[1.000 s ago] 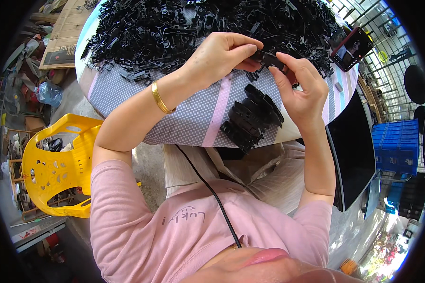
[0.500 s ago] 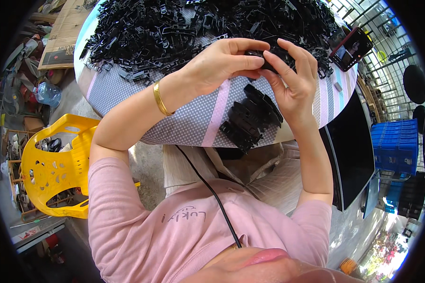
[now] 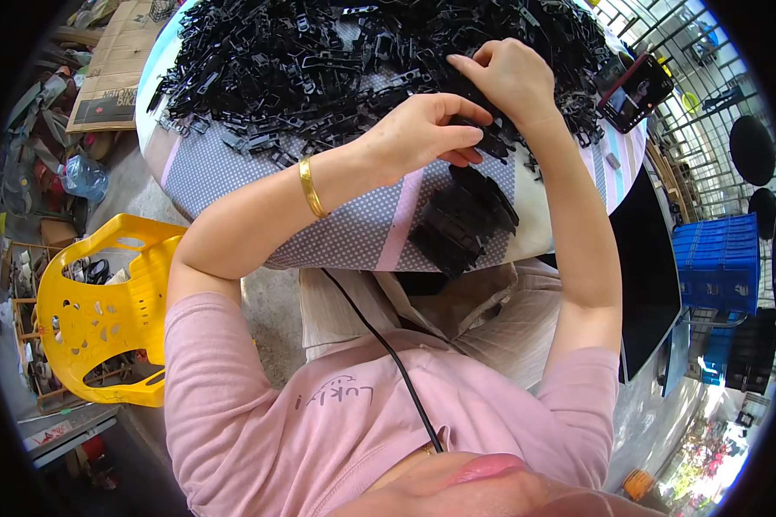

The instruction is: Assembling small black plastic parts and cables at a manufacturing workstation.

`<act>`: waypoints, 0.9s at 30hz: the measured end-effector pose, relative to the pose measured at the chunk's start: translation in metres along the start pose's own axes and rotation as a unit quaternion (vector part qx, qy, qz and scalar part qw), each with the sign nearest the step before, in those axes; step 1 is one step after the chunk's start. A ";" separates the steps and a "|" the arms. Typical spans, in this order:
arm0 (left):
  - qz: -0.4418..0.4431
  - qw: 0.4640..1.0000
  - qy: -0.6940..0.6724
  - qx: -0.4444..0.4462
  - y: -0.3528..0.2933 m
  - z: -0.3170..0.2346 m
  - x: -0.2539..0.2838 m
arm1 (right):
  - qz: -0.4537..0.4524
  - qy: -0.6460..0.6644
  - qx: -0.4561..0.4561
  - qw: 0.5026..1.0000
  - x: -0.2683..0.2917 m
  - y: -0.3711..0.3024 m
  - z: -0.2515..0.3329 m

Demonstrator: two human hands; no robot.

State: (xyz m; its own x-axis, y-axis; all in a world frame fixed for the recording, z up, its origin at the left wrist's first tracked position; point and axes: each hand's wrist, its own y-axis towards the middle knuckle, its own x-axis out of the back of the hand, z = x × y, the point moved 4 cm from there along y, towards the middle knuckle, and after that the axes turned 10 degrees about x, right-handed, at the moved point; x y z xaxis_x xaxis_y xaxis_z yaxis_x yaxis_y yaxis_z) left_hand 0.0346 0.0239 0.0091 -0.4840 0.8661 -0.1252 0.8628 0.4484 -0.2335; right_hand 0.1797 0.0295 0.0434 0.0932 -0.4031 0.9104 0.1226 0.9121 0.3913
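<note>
My left hand (image 3: 433, 131), with a gold bracelet at its wrist, is over the table with fingers curled around a dark piece. A black plastic clip (image 3: 497, 143) shows beside its fingertips, partly hidden by them. My right hand (image 3: 519, 82) is at the near part of a big heap of black plastic clips (image 3: 319, 69). Its thumb stands apart from the bent fingers, whose tips are partly hidden; nothing shows between them. Nearer to me, by the table's edge, lies a stacked bundle of black plastic clips (image 3: 461, 222).
The patterned cloth covers a rounded table (image 3: 319, 237). A phone (image 3: 635, 93) stands at its right edge, near a small grey block (image 3: 612, 161). A yellow plastic chair (image 3: 103, 310) is on the left; blue crates (image 3: 716, 263) and a dark flat panel (image 3: 651, 284) are on the right.
My right hand has left my left hand and moved away from me to the heap. My left hand has shifted slightly nearer to me.
</note>
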 end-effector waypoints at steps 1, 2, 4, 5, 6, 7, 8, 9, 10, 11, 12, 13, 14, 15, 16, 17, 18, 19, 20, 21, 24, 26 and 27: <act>-0.002 1.000 0.000 -0.002 0.001 0.000 0.001 | 0.028 0.025 -0.008 0.999 -0.005 0.002 -0.003; -0.009 1.000 -0.011 -0.011 0.002 -0.001 0.003 | 0.027 0.024 -0.005 0.999 -0.007 0.001 -0.006; -0.029 0.999 -0.037 -0.025 0.004 -0.001 0.010 | -0.042 0.098 -0.007 0.994 -0.006 -0.003 -0.020; -0.033 0.998 -0.038 -0.026 0.004 -0.002 0.013 | -0.082 0.100 0.019 0.991 -0.001 -0.009 -0.024; -0.048 0.998 -0.042 -0.029 0.005 -0.006 0.015 | -0.097 0.171 0.012 0.980 0.007 -0.017 -0.032; -0.069 0.996 -0.044 -0.031 0.004 -0.008 0.019 | -0.110 0.246 0.008 0.963 0.013 -0.023 -0.031; -0.098 0.994 -0.024 -0.051 0.004 -0.011 0.024 | -0.108 0.248 0.010 0.963 0.021 -0.030 -0.027; -0.099 0.993 -0.026 -0.051 0.003 -0.012 0.026 | -0.054 0.407 -0.033 0.911 0.024 -0.037 -0.023; -0.132 0.983 0.075 -0.101 0.001 -0.018 0.029 | 0.002 0.554 -0.077 0.829 0.022 -0.047 -0.020; -0.163 0.959 0.176 -0.149 -0.001 -0.023 0.030 | 0.003 0.556 -0.078 0.828 0.023 -0.055 -0.021; -0.168 0.935 0.239 -0.203 0.000 -0.027 0.030 | 0.045 0.607 -0.078 0.789 0.023 -0.061 -0.019; -0.168 0.935 0.239 -0.202 0.000 -0.026 0.030 | 0.087 0.656 -0.078 0.746 0.022 -0.068 -0.016; -0.166 0.914 0.300 -0.218 -0.002 -0.027 0.026 | 0.074 0.661 -0.089 0.742 0.021 -0.074 -0.012; -0.161 0.889 0.361 -0.233 -0.003 -0.028 0.021 | 0.071 0.661 -0.091 0.741 0.022 -0.078 -0.010; -0.170 0.874 0.381 -0.250 -0.006 -0.030 0.017 | 0.057 0.656 -0.101 0.746 0.023 -0.081 -0.011; -0.166 0.874 0.383 -0.250 -0.009 -0.032 0.012 | 0.043 0.650 -0.112 0.750 0.024 -0.084 -0.012; -0.176 0.860 0.398 -0.265 -0.014 -0.034 0.009 | 0.053 0.655 -0.127 0.743 0.026 -0.087 -0.009; -0.185 0.847 0.412 -0.281 -0.016 -0.036 0.007 | 0.048 0.655 -0.130 0.743 0.028 -0.088 -0.011; -0.203 0.782 0.417 -0.417 -0.018 -0.038 0.002 | 0.070 0.672 -0.132 0.725 0.029 -0.090 -0.010; -0.199 0.782 0.418 -0.418 -0.018 -0.039 0.002 | 0.092 0.687 -0.133 0.708 0.028 -0.091 -0.011; -0.146 0.752 0.488 -0.420 -0.020 -0.038 -0.002 | 0.090 0.699 -0.138 0.696 0.026 -0.095 -0.011; -0.142 0.762 0.470 -0.423 -0.016 -0.037 -0.001 | 0.078 0.703 -0.145 0.692 0.026 -0.098 -0.008; -0.140 0.771 0.453 -0.425 -0.017 -0.039 -0.002 | 0.078 0.703 -0.146 0.692 0.025 -0.100 -0.007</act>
State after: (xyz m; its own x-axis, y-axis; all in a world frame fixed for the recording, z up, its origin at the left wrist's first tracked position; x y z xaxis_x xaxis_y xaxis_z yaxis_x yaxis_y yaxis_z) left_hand 0.0269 0.0233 0.0512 -0.7000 0.3362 0.6300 0.7136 0.2959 0.6350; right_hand 0.1764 -0.0721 0.0264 0.9716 -0.1635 -0.1713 0.1778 0.9815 0.0715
